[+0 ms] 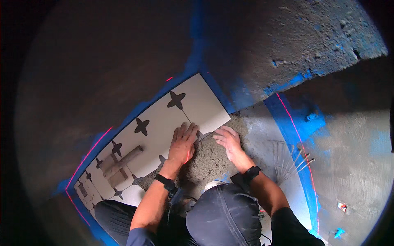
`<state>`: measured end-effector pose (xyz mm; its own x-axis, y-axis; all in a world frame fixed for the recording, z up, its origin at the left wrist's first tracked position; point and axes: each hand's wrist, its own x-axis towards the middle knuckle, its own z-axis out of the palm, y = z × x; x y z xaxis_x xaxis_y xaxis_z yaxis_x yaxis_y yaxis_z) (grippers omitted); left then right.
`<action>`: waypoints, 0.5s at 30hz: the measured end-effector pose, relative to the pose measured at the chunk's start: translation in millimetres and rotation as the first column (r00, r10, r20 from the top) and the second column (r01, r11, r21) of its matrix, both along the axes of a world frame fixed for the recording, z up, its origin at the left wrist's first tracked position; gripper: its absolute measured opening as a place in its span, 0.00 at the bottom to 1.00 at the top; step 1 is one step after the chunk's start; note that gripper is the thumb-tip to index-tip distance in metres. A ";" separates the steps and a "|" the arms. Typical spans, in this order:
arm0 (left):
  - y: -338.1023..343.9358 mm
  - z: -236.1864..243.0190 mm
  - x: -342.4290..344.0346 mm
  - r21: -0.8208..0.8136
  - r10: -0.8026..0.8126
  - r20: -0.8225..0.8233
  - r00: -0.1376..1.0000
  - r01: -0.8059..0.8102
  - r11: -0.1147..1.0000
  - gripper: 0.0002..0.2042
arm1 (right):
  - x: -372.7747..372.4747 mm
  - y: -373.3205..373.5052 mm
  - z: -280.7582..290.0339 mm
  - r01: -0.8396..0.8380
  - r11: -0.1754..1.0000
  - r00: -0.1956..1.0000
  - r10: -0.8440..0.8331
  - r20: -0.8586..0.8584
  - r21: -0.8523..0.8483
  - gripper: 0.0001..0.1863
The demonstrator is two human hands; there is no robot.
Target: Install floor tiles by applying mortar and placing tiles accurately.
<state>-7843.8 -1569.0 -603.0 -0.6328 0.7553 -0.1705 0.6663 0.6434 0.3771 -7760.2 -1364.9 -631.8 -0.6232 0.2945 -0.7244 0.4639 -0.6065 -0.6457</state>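
Note:
White floor tiles with black four-petal motifs (205, 98) lie along the far left wall and into the corner. My left hand (182, 143) rests flat on the tile there, palm down with fingers stretched forward. At the near edge of the same tile is my right hand (229, 141), its fingers extended and slightly bent, the fingertips by the edge. Rough grey mortar (211, 158) spreads between and below my hands. On the tiles to the left lies a hand tool with a round bar handle (127, 160), smeared with grey.
Blue coating (197, 53) covers the corner and wall bases. A red laser line (88, 153) runs along the left wall, another on the right. Several thin rods (301, 158) stand at the right. A rough concrete ledge (316, 45) juts in at upper right. My knees (223, 217) are below.

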 end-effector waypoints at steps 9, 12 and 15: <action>-6.5 -4.1 0.1 -0.071 -0.017 0.021 1.000 0.018 0.997 0.38 | 8.8 9.0 -4.2 -0.010 0.999 1.000 0.009 0.019 0.050 0.22; -23.9 -8.9 -7.9 -0.095 0.050 0.016 0.999 -0.049 0.994 0.37 | 15.7 26.9 -5.3 -0.021 0.993 1.000 0.022 -0.009 0.115 0.22; -36.1 -9.5 -19.7 -0.135 0.096 0.029 0.995 -0.092 0.987 0.38 | 13.6 44.7 3.5 0.001 0.982 1.000 0.000 -0.005 0.187 0.21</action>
